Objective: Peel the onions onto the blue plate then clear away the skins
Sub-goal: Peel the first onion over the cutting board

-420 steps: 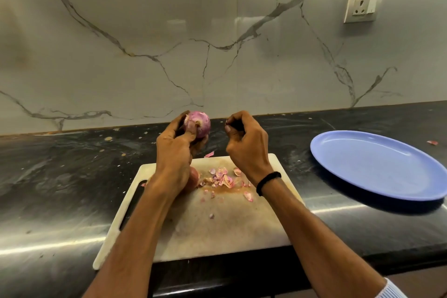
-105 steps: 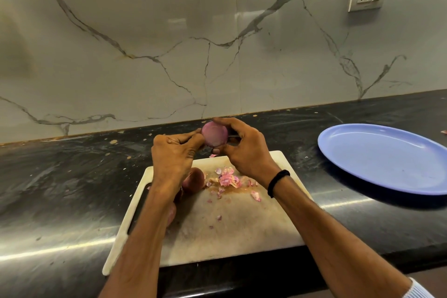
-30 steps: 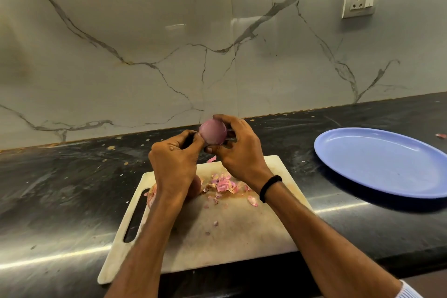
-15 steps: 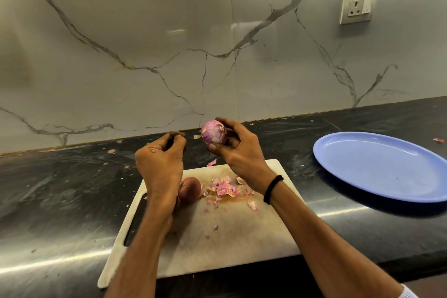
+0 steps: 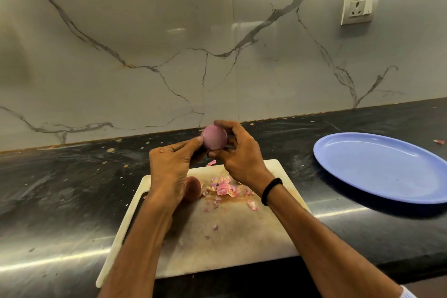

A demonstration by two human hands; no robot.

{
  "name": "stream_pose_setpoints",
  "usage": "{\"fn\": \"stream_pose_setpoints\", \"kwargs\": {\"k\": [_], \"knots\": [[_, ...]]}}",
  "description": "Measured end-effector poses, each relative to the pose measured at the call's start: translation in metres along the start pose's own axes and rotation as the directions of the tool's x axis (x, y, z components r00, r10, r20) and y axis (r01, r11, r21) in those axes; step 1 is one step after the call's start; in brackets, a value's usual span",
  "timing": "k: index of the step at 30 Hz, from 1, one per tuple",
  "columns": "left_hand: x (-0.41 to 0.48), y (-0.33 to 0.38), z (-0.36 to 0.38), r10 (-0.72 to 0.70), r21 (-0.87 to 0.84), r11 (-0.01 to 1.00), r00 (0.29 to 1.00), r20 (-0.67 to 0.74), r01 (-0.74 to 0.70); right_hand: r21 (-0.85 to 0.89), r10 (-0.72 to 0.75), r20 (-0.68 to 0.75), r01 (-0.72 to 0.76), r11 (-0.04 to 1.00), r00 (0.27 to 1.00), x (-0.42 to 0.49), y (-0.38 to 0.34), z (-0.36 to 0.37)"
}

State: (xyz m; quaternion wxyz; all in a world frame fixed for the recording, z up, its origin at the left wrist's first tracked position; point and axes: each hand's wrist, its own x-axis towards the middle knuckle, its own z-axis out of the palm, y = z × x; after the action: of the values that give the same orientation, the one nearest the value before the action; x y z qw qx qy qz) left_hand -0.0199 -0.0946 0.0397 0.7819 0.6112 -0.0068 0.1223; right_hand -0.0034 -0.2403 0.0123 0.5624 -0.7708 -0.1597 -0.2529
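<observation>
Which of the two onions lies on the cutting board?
The brownish onion on the white cutting board, beside the skin scraps. The other, a pink onion, is held above the board in the right hand.

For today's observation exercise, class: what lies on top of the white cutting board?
On the cutting board: a pile of pink onion skins, scattered scraps, and a reddish-brown onion partly hidden behind the left hand. The forearms cover whatever lies beneath them.
</observation>
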Motion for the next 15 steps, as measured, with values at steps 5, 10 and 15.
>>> {"fn": "stream_pose_setpoints", "kwargs": {"k": [5,10,15], "knots": [[0.0022,-0.0050,-0.0019,0.036,0.102,0.994,0.999,-0.034,-0.032,0.005,0.001,-0.001,-0.001,1.000,1.000,-0.0018,-0.0022,0.0000],[-0.0015,-0.0011,0.0013,0.003,0.022,1.000,0.999,-0.036,-0.003,0.031,0.020,0.003,-0.020,0.999,1.000,-0.0015,-0.0029,0.0002],[-0.0040,0.0012,0.0020,-0.013,0.002,1.000,1.000,0.016,0.013,-0.014,0.006,0.001,-0.006,1.000,1.000,-0.0017,-0.0006,0.0000]]}}
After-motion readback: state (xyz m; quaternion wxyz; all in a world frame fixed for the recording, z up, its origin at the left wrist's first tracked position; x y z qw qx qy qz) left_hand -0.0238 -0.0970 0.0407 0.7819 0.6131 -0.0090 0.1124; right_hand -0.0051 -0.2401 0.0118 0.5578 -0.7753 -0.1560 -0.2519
